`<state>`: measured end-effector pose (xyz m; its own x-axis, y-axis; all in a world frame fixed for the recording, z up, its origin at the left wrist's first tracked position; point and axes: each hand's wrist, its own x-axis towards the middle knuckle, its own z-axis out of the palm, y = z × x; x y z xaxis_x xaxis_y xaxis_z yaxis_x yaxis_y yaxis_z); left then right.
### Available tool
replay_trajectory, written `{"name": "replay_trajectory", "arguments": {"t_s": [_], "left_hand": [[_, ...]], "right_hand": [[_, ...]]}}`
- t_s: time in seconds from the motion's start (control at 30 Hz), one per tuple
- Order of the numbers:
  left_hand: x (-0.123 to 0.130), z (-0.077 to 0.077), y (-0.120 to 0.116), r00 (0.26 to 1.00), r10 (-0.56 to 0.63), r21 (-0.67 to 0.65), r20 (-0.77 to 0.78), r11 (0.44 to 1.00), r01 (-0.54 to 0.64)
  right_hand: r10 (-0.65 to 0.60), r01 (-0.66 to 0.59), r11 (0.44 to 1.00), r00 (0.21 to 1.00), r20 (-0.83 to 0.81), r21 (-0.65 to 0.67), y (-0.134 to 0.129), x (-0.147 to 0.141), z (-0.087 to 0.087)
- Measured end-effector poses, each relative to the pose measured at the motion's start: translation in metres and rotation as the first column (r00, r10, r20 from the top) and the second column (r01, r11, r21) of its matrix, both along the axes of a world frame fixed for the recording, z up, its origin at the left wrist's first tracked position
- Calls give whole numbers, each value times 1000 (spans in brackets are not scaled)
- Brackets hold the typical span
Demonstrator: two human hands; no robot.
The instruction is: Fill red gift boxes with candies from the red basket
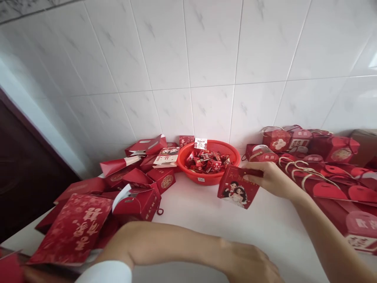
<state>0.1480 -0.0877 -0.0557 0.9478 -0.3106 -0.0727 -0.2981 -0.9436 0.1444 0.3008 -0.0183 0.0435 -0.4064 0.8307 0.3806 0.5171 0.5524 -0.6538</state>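
My right hand (270, 177) grips the upper edge of a red gift box (239, 188) that shows a cartoon couple in wedding clothes. The gift box is tilted, just in front of the right side of an orange-red plastic basket (188, 177). Inside the basket lie many small red-wrapped candies (207, 161). Low in the view, my left hand (250, 264) reaches across toward the right, over the white table. Its fingers are blurred and cut off by the bottom edge, so whether they hold anything is hidden.
On the left is a loose pile of red boxes (137, 202), several with flaps up, and a red printed bag (73, 230). Rows of closed red gift boxes (318, 169) with cord handles stand at right. A white tiled wall (212, 110) backs the white table (188, 212).
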Motion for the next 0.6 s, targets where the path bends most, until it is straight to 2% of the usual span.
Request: {"name": "replay_trajectory", "arguments": {"t_s": [0.07, 0.13, 0.27, 0.4, 0.5, 0.6], "left_hand": [[12, 0, 4, 1000, 7, -54, -26, 999, -9], [16, 5, 7, 997, 63, -80, 33, 995, -60], [6, 16, 9, 964, 226, -135, 142, 969, -207], [-7, 27, 14, 969, 240, -147, 49, 962, -231], [-21, 45, 19, 967, 251, -106, 45, 964, -245], [-41, 79, 29, 948, 289, 16, 136, 956, -294]], "right_hand": [[29, -28, 1000, 998, 52, -7, 0, 1, -2], [60, -59, 998, 994, 86, -24, 1, 3, -3], [101, -94, 994, 979, 177, -47, 0, 1, -4], [144, -130, 988, 971, 192, -84, 0, -8, -6], [185, -171, 980, 972, 145, -103, 0, -13, -7], [184, -171, 980, 974, 131, -105, 1, -13, -6]]}}
